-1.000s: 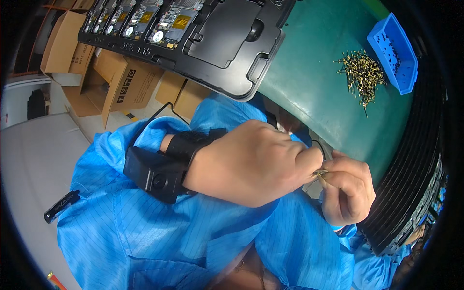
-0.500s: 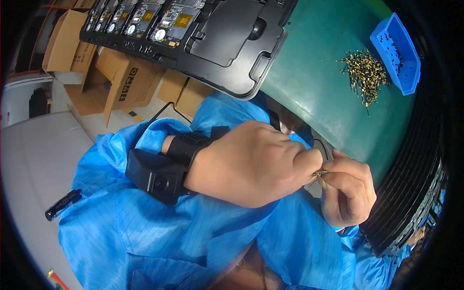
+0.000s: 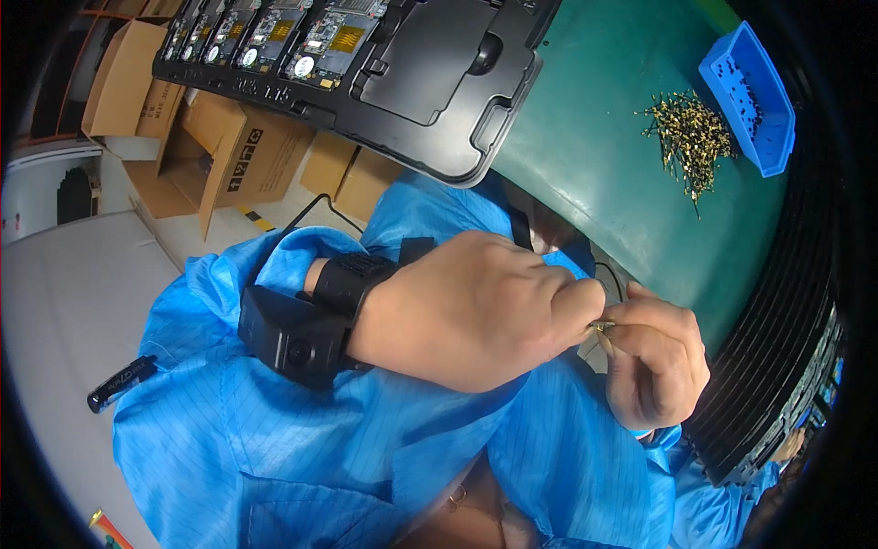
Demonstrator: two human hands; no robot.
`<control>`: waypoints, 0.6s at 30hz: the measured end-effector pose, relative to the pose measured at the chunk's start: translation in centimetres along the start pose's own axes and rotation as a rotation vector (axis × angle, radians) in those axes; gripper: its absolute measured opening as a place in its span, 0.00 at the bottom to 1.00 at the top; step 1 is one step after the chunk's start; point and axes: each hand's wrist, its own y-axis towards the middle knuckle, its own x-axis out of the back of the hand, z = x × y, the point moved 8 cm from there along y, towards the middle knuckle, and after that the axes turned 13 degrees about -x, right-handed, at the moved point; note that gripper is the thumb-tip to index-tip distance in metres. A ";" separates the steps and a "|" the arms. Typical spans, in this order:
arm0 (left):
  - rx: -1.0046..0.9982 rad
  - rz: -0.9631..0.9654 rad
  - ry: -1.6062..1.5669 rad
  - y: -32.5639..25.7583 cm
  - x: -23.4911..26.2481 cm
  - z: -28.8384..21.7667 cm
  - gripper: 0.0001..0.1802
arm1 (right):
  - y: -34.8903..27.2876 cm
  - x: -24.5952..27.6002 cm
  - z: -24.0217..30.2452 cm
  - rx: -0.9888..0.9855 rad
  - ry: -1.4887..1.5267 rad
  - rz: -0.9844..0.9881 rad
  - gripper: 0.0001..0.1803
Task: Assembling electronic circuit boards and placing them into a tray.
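My left hand point(image 3: 476, 311), with a black strap and a black camera box point(image 3: 293, 339) at its wrist, is closed, its thumb and finger pinched at the fingertips of my right hand point(image 3: 657, 357). My right hand is closed too, fingers curled. Between the two sets of fingertips shows a tiny gold-coloured metal piece point(image 3: 600, 326), gripped from both sides; most of it is hidden. Beyond the hands, a pile of small gold-and-black pin-like parts point(image 3: 690, 137) lies on the green table mat point(image 3: 622, 210). Beside the pile stands a blue plastic bin point(image 3: 776, 137) with small black bits inside.
A black moulded tray point(image 3: 412, 137) holding several circuit boards point(image 3: 338, 41) juts over the table's near edge. Stacked black trays point(image 3: 759, 366) rise at the right. Cardboard boxes point(image 3: 265, 160) sit at the left. Another person's blue sleeve point(image 3: 713, 512) shows at lower right.
Both hands have shifted very slightly left with the tiny metal piece still pinched between them. Nothing else has visibly moved.
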 end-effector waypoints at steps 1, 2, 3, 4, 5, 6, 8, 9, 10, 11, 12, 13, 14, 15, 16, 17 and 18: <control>-0.010 -0.004 -0.012 0.1 0.1 0.0 0.11 | 0.0 0.1 0.1 -0.011 -0.003 -0.004 0.11; -0.015 -0.003 -0.016 0.2 0.2 0.0 0.11 | 0.1 0.2 0.2 -0.015 -0.007 -0.006 0.11; -0.023 -0.004 -0.024 0.2 0.2 -0.1 0.11 | 0.0 0.2 0.3 -0.021 -0.012 -0.011 0.10; -0.030 -0.006 -0.031 0.3 0.3 -0.2 0.12 | 0.0 0.3 0.4 -0.026 -0.015 -0.015 0.10; -0.031 -0.005 -0.031 0.3 0.4 -0.3 0.12 | 0.0 0.4 0.4 -0.027 -0.016 -0.017 0.10; -0.031 0.006 -0.040 0.4 0.4 -0.3 0.12 | 0.1 0.4 0.5 -0.026 -0.016 -0.014 0.10; -0.032 0.017 -0.050 0.5 0.4 -0.3 0.12 | 0.1 0.5 0.5 -0.027 -0.017 -0.012 0.10; -0.028 0.018 -0.044 0.5 0.4 -0.3 0.12 | 0.0 0.5 0.5 -0.025 -0.016 -0.015 0.10; -0.025 0.019 -0.038 0.5 0.4 -0.3 0.12 | 0.0 0.5 0.4 -0.023 -0.015 -0.018 0.10; -0.025 0.020 -0.037 0.5 0.4 -0.3 0.12 | 0.0 0.6 0.5 -0.022 -0.014 -0.018 0.10; -0.024 0.023 -0.044 0.4 0.3 -0.3 0.12 | 0.1 0.5 0.5 -0.019 -0.016 -0.011 0.10; -0.023 0.026 -0.052 0.4 0.3 -0.3 0.12 | 0.1 0.4 0.6 -0.015 -0.019 -0.004 0.10; -0.022 0.026 -0.052 0.4 0.3 -0.3 0.12 | 0.1 0.4 0.5 -0.015 -0.018 -0.004 0.10; -0.029 0.030 -0.050 0.4 0.2 -0.3 0.12 | 0.0 0.4 0.5 -0.012 -0.018 -0.005 0.10; -0.036 0.033 -0.047 0.4 0.2 -0.3 0.12 | 0.0 0.5 0.6 -0.010 -0.019 -0.007 0.10; -0.038 0.035 -0.049 0.4 0.2 -0.4 0.12 | 0.0 0.5 0.6 -0.012 -0.020 -0.008 0.10; -0.042 0.033 -0.039 0.4 0.2 -0.4 0.12 | 0.0 0.4 0.6 -0.009 -0.024 -0.004 0.11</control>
